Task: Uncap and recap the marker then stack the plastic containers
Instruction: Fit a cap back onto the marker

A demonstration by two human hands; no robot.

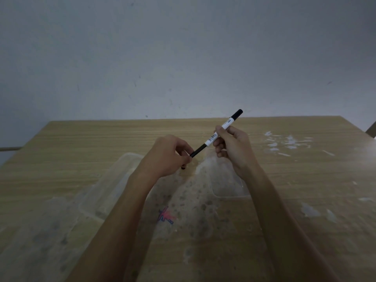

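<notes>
A white marker with a black cap and black tail is held tilted above the table, its tail pointing up and right. My right hand grips the white barrel. My left hand pinches the black cap at the lower left end; the cap sits on the marker. Below my hands lie clear plastic containers: one under my left forearm, another under my right wrist, and a larger one at the lower left.
The wooden table has white smears at the right and a red and blue scribble near the middle. A grey wall rises behind the far edge. A chair part shows at the right edge.
</notes>
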